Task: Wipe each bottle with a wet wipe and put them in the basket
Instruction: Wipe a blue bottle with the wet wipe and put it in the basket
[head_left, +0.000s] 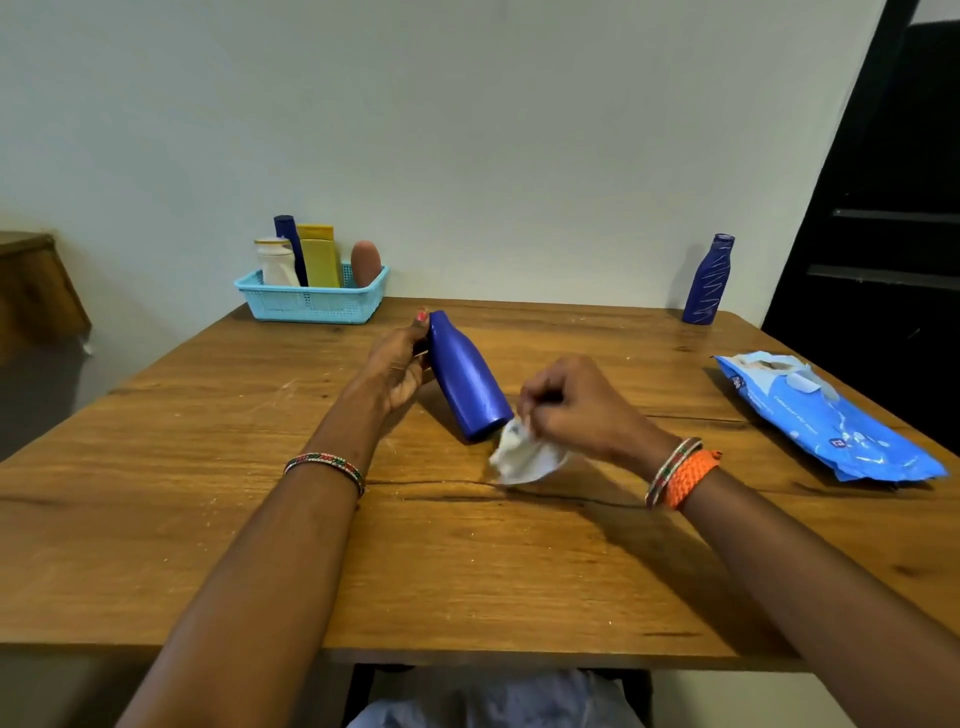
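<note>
Pinching a crumpled white wipe (524, 457) in curled fingers, my right hand (576, 410) sits at the base of the blue bottle (467, 379). My left hand (397, 364) grips the bottle's neck end, thumb along it. It is plain glossy blue, tilted toward 11 o'clock. Farther off, the basket (311, 301) at 11 holds four bottles; another blue bottle (709, 280) stands at 1.
</note>
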